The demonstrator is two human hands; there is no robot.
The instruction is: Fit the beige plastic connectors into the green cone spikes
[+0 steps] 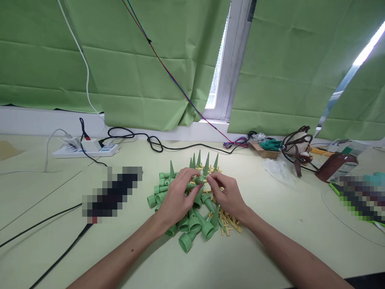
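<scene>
A green piece (199, 181) is pinched by the left hand (179, 195), its shape largely covered. Just beside it, the right hand (230, 196) is curled, but its fingertip grip cannot be made out. Below both, smooth, hollow green cones (194, 224) with round open ends are heaped, partly hidden, near stubby yellow pegs (234, 221) scattered on the pale tabletop (270, 249).

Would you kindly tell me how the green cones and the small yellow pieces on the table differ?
The green cones are pale green, while the yellow pieces are yellowish. Each green cone is larger than any yellow piece. The green cones widen to a broad end; the yellow pieces look thin and stick-like. Both are gathered in a loose heap on the table.
</scene>
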